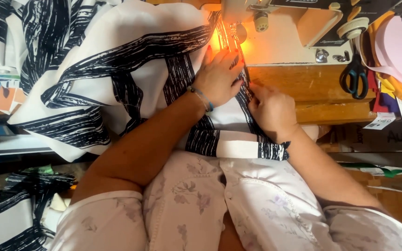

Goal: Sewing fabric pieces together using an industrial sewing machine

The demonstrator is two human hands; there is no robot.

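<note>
on one wooden table (pixel 331 111), two hands, left (pixel 217 76) and right (pixel 271 109), press striped fabric (pixel 117 60) flat, gripping nothing.

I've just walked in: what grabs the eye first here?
The big white cloth with bold black brushy stripes, spilling over the table's left half. At top centre a warm lamp glows on the sewing machine, where the left hand lies flat on the cloth and the right hand presses its striped edge. Black-handled scissors rest at the right on the wooden table.
</note>
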